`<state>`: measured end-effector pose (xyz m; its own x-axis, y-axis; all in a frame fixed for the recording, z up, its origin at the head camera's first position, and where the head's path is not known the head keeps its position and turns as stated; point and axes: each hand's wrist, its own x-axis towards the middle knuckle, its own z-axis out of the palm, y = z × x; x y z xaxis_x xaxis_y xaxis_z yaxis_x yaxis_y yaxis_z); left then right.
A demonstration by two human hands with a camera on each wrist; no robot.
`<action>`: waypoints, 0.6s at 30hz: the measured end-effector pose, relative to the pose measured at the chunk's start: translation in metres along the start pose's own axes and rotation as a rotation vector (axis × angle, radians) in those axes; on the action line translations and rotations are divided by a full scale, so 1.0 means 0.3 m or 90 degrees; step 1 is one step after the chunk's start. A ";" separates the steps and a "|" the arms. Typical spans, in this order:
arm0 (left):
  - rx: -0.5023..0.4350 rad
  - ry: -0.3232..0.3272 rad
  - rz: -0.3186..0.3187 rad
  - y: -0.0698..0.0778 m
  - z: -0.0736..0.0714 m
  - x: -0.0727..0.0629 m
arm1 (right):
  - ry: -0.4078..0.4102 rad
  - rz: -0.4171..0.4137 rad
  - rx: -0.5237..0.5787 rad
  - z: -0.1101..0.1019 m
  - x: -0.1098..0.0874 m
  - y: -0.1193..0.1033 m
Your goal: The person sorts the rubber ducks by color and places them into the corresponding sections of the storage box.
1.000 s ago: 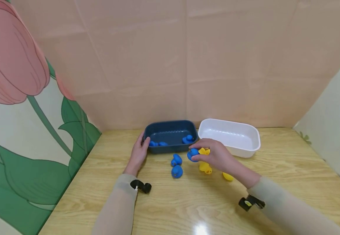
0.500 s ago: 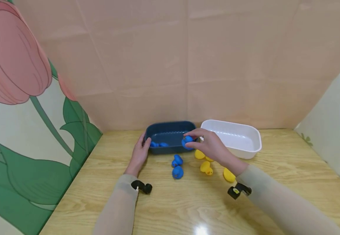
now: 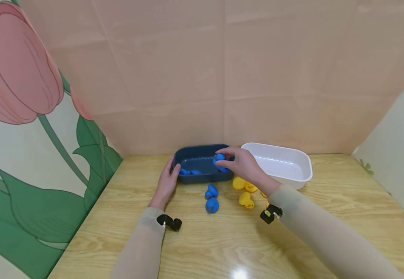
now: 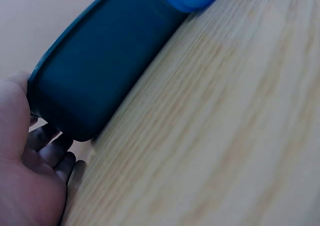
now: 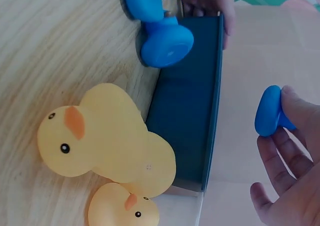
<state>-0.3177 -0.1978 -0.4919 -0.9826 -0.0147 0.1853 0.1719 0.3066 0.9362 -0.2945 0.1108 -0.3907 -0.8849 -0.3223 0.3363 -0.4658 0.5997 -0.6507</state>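
Observation:
My right hand point(image 3: 247, 164) pinches a blue rubber duck point(image 3: 219, 158) between thumb and fingers, over the right end of a dark blue bin point(image 3: 202, 178). In the right wrist view the held duck point(image 5: 268, 111) shows above the bin's rim. My left hand point(image 3: 167, 184) grips the bin's left end, thumb at the rim and fingers around the outside, as the left wrist view also shows. Inside the bin lie more blue ducks point(image 3: 195, 172), partly hidden by the front wall. Two blue ducks point(image 3: 212, 205) rest on the table just in front of it.
A white bin point(image 3: 304, 180) stands right of the dark one. Several yellow rubber ducks point(image 3: 246, 200) lie on the wooden table point(image 3: 202, 240) in front of the bins, some hidden by my right arm. A draped pink backdrop point(image 3: 167, 97) rises behind.
My right hand has carried the blue duck left and away from me, from above the yellow ducks to over the dark bin. My left hand keeps its grip on the bin.

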 end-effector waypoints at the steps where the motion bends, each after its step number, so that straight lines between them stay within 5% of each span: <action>1: 0.001 0.001 0.000 0.000 0.000 0.000 | 0.000 0.002 -0.003 0.003 0.006 0.002; 18: -0.001 0.005 0.009 -0.010 0.005 0.010 | -0.025 0.057 -0.041 0.062 0.083 0.021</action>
<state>-0.3213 -0.1973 -0.4948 -0.9793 -0.0185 0.2014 0.1863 0.3061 0.9336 -0.3192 0.0928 -0.3992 -0.9224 -0.2928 0.2518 -0.3859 0.6729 -0.6311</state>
